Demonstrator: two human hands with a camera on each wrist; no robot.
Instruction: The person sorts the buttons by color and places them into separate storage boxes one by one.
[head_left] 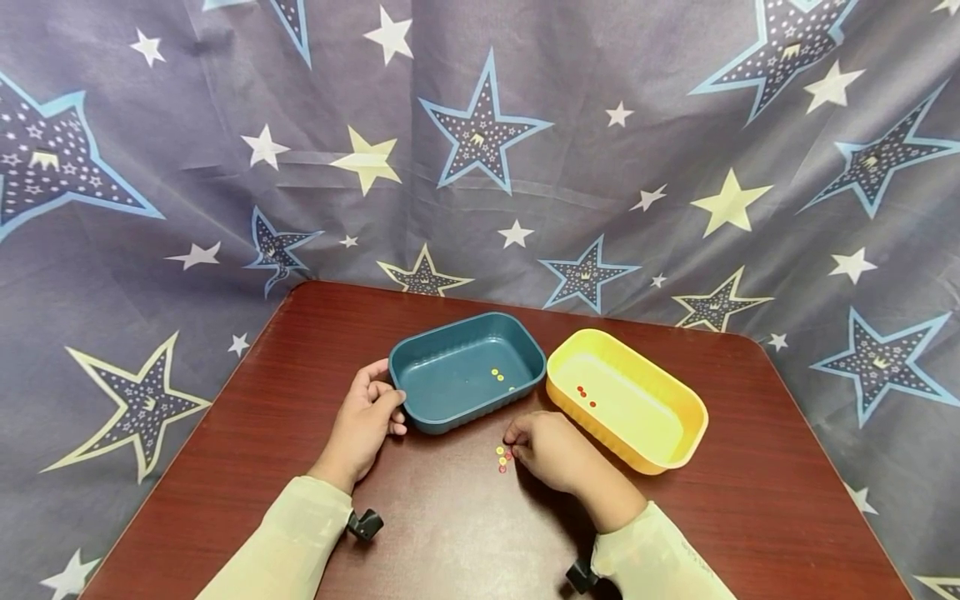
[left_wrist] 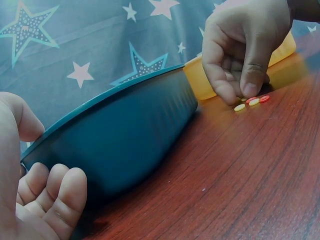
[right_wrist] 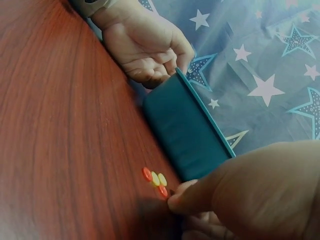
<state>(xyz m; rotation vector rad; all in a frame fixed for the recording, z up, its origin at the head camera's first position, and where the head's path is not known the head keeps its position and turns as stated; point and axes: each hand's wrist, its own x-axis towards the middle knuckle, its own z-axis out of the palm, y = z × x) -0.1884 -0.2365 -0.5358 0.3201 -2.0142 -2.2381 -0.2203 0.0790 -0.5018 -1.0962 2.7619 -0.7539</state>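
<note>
My left hand (head_left: pixel 363 425) grips the left end of a dark blue plastic tray (head_left: pixel 468 414), thumb by the rim and fingers at the outer wall. My right hand (head_left: pixel 551 450) is lowered to the table just in front of the tray, thumb and forefinger close together. By its fingertips lies a small cluster of red and yellow button-like discs (head_left: pixel 502 461). In the left wrist view a yellow sliver (left_wrist: pixel 243 99) shows under the right thumb tip; whether it is pinched is hidden. A few yellow discs (head_left: pixel 500 377) lie inside the blue tray.
A yellow plastic tray (head_left: pixel 600 429) stands at an angle to the right, its corner near the blue tray, with a few red discs (head_left: pixel 583 394) inside. Both stand on a reddish-brown table (head_left: pixel 435 525). A star-patterned curtain (head_left: pixel 480 225) hangs behind the table.
</note>
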